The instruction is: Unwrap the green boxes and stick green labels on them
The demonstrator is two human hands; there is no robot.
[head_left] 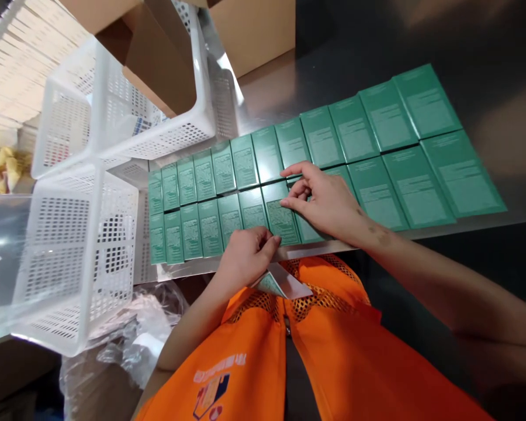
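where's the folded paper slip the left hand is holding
In the head view, the folded slip sits bottom centre, pinched under the left hand at the table's near edge, just below the front row of green boxes.

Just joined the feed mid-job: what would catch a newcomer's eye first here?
Two long rows of green boxes lie flat across the steel table. At the near edge, the right hand touches one box while the left hand grips a folded leaflet. White perforated baskets stand at the left.
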